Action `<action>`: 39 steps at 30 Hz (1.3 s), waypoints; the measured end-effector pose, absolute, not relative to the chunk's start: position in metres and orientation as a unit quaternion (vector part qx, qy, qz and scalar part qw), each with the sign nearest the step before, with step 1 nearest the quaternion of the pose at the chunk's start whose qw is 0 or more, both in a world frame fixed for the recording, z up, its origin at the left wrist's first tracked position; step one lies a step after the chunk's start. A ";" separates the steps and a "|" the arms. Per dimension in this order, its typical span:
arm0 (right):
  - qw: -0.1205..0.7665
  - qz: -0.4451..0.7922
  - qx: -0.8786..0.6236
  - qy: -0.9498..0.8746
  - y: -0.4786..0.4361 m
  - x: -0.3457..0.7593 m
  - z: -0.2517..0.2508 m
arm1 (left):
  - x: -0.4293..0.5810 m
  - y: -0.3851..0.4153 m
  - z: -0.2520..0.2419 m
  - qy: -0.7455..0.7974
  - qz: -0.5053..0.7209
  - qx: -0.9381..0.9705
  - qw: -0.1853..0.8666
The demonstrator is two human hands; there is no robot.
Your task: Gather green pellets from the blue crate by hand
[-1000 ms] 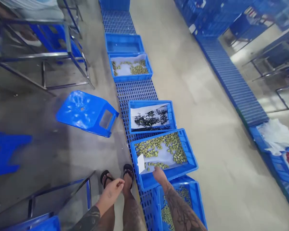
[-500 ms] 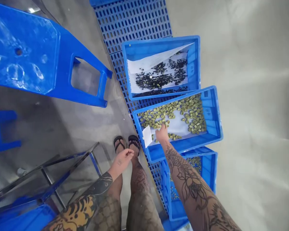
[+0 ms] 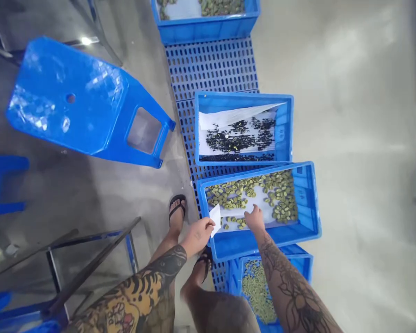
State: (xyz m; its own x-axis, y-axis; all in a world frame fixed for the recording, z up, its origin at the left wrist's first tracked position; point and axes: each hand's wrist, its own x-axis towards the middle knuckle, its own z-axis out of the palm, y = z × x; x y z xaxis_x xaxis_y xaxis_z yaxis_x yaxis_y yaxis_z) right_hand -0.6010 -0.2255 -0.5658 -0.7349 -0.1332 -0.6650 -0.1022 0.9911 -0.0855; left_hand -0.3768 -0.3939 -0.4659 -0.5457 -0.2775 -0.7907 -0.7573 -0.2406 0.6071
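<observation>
My left hand (image 3: pixel 197 237) pinches a white paper slip (image 3: pixel 214 219) at the near edge of a blue plastic crate (image 3: pixel 260 246). That crate holds many olive-green oval pieces (image 3: pixel 253 192), possibly beans, spread on a white sheet. My right hand (image 3: pixel 254 218) reaches into it, with its fingertips down among the pieces near the front wall. Whether those fingers grip anything is hidden. Beyond it, a second blue crate (image 3: pixel 244 99) holds small black pieces (image 3: pixel 239 136) on white paper.
A third crate of green pieces (image 3: pixel 303 268) sits under my right forearm, and another (image 3: pixel 204 30) stands at the top. The crates rest on a blue perforated pallet (image 3: pixel 211 69). A blue plastic stool (image 3: pixel 76 104) lies on its side on the concrete floor, near a metal frame (image 3: pixel 90 263).
My left hand has moved up to the paper slip and now holds it, lifted from the crate's edge. My right hand has shifted within the crate. The whole view has turned slightly.
</observation>
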 end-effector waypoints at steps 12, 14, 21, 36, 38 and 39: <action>0.264 -0.161 -0.236 0.921 -0.277 -0.627 -0.660 | -0.453 -0.350 -0.550 0.609 0.620 -0.479 0.119; 0.295 -0.188 -0.313 0.883 -0.256 -0.607 -0.655 | -0.463 -0.351 -0.568 0.627 0.578 -0.511 0.106; 0.187 -0.199 -0.210 0.939 -0.177 -0.751 -0.627 | -0.496 -0.361 -0.613 0.687 0.427 -0.582 0.078; 0.284 -0.273 -0.143 0.908 -0.204 -0.574 -0.660 | -0.507 -0.305 -0.645 0.666 0.451 -0.592 0.053; 0.288 -0.316 -0.092 0.899 -0.213 -0.555 -0.663 | -0.505 -0.299 -0.652 0.642 0.482 -0.597 0.021; 0.289 -0.340 -0.068 0.892 -0.218 -0.548 -0.665 | -0.503 -0.296 -0.655 0.628 0.501 -0.596 0.004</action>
State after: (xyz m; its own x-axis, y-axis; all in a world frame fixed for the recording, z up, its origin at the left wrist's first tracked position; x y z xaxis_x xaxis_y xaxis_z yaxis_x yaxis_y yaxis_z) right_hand -0.5480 -0.2176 -0.6655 -0.8237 -0.3183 -0.4693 0.0744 0.7598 -0.6459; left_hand -0.5031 -0.2960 -0.6548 -0.2894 -0.7437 -0.6027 -0.7525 -0.2124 0.6234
